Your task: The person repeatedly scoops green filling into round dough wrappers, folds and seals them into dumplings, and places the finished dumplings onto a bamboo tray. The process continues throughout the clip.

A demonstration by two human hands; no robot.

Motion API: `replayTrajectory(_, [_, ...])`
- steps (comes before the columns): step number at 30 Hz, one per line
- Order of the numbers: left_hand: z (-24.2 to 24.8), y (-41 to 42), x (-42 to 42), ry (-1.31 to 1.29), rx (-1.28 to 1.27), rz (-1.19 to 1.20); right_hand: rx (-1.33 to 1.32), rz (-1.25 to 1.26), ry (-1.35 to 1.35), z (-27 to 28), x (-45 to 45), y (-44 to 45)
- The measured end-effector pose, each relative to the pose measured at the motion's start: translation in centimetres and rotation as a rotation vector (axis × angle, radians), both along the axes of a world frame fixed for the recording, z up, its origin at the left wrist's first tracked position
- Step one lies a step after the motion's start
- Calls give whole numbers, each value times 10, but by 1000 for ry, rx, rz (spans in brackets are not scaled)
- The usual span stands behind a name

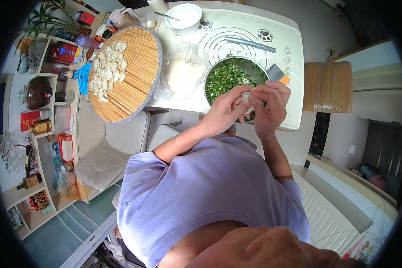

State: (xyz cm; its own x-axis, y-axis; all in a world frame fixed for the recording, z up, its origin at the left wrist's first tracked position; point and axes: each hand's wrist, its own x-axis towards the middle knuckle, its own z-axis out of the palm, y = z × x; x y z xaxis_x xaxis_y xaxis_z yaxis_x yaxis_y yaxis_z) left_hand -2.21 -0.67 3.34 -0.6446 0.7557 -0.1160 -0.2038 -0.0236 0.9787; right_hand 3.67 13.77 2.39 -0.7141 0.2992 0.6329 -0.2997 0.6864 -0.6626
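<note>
Both hands meet over the near right part of a metal bowl (206,83) of chopped green filling (226,77). My left hand (229,105) and my right hand (269,104) pinch a small white dumpling (247,98) between their fingers; its edge is partly hidden by them. Left of the bowl lies dough in a clear plastic bag (181,72). On the far left, a round woven tray (139,67) holds several shaped dumplings (109,68). A dough scraper (276,73) with an orange part lies right of the bowl, and a grey rolling pin (249,44) lies beyond it.
A white bowl of white powder (187,16) with a spoon stands at the mat's far edge. A lidded pitcher (122,18) is beyond the tray. The printed white mat (294,100) covers the table. A cardboard box (328,86) is at right, cushioned chairs (102,164) at left.
</note>
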Motion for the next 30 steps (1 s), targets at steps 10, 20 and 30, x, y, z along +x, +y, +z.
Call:
replayTrajectory(10, [-7, -1, -6, 308, -46, 79, 7, 317, -89, 18, -16, 10])
replayTrajectory(20, [-9, 2, -4, 117, 8, 106, -255, 280, -57, -4, -13, 6])
replayTrajectory(30, [-6, -3, -11, 30, -71, -17, -268, 428, -111, -7, -25, 12])
